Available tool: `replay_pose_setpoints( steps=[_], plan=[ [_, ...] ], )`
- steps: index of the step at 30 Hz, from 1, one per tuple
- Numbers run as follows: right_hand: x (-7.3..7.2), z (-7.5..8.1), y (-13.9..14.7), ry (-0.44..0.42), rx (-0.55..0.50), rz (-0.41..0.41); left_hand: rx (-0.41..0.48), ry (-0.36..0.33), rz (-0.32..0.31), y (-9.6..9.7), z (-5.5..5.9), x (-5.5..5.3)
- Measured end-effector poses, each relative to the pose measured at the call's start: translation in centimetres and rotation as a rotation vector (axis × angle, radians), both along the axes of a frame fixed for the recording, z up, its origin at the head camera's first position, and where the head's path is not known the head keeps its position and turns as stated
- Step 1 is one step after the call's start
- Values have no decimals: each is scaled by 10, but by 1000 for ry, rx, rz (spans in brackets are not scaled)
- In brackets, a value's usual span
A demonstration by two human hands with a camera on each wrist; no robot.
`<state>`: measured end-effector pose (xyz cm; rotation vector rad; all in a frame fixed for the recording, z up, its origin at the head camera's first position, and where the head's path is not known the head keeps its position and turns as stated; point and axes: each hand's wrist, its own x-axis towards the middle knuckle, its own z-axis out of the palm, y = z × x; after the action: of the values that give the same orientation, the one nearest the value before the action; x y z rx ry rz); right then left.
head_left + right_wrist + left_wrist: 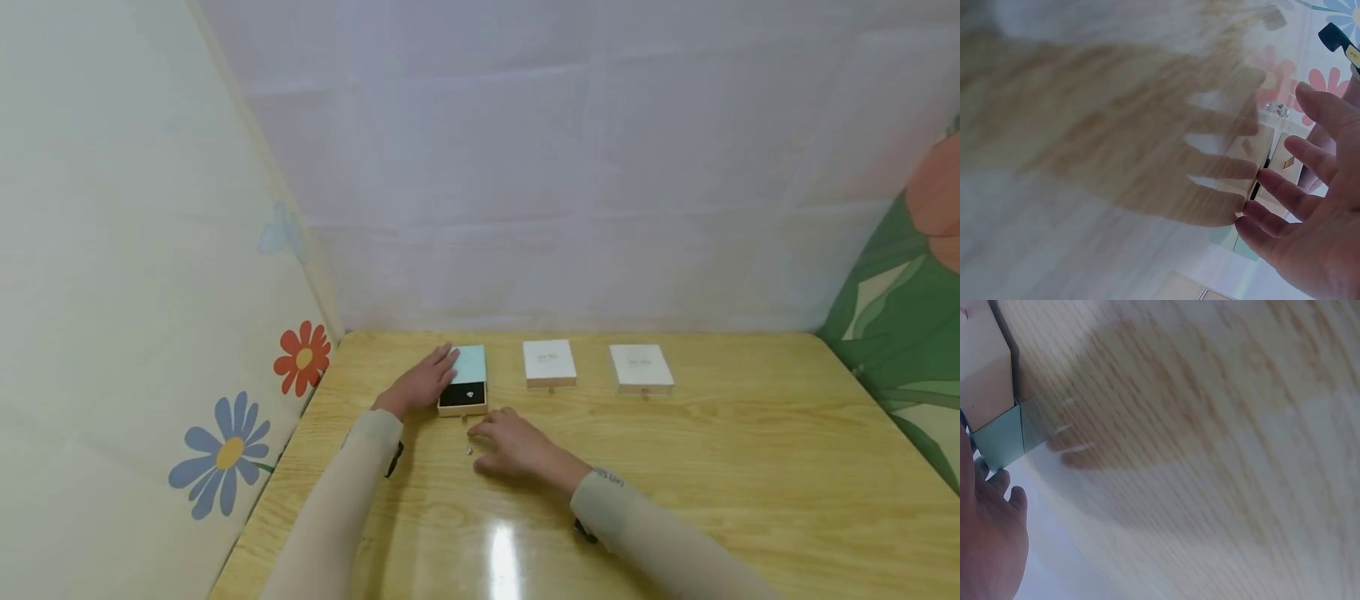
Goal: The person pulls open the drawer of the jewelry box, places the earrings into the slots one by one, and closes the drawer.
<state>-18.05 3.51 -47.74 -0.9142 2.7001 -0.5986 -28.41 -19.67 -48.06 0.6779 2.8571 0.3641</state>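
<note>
A small jewellery box with a teal sleeve [468, 364] lies at the back left of the table. Its drawer [463, 410] is pulled out toward me, and a small sparkling piece of jewellery [470, 395] sits on the black lining. My left hand [422, 382] rests against the box's left side, fingers lying over the sleeve. In front of the drawer, a second sparkling piece [469, 451] lies on the table. My right hand [517, 443] is just right of it with fingers apart. In the right wrist view, that piece [1279, 110] shows near the thumb, apparently untouched.
Two white boxes stand in a row to the right of the teal one, a nearer box [550, 363] and a farther box [641, 369]. The glossy wood-grain table [750, 467] meets a pale back wall [585, 208] and a flower-printed left wall [135, 250].
</note>
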Motion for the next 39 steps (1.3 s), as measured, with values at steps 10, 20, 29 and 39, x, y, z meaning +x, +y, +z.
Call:
replay_pose_setpoints(
  steps=[10, 20, 29, 39],
  plan=[
    [2, -2, -1, 29, -7, 8, -5, 9, -5, 0, -1, 0],
    [0, -6, -5, 72, -20, 24, -16, 12, -19, 0, -4, -3],
    [2, -4, -5, 84, -16, 31, -5, -2, -12, -2, -4, -4],
    [-1, -8, -5, 108, -10, 35, -13, 3, -4, -2, -5, -6]
  ],
)
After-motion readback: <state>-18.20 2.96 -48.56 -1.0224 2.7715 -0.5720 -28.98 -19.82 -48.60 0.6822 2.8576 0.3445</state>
